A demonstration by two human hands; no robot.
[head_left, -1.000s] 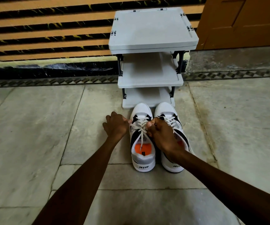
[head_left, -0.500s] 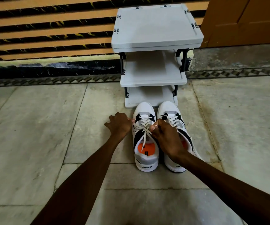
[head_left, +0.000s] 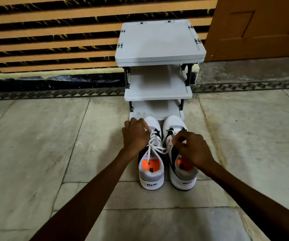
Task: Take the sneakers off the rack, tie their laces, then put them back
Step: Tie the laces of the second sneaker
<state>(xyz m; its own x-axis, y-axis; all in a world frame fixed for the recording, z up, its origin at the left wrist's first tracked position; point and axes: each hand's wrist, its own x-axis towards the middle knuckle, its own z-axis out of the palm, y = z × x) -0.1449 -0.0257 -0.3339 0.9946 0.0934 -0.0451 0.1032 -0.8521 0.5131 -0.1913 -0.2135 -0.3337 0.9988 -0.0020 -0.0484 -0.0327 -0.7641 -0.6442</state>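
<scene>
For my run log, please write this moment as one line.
stage: tying | left hand and right hand: pulling white lace of left white-and-black sneaker | grey plastic rack: no shoes visible

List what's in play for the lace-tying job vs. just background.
In play: left sneaker, its laces, right sneaker, left hand, right hand, grey rack.
Background: tiled floor, striped wall, wooden door.
</scene>
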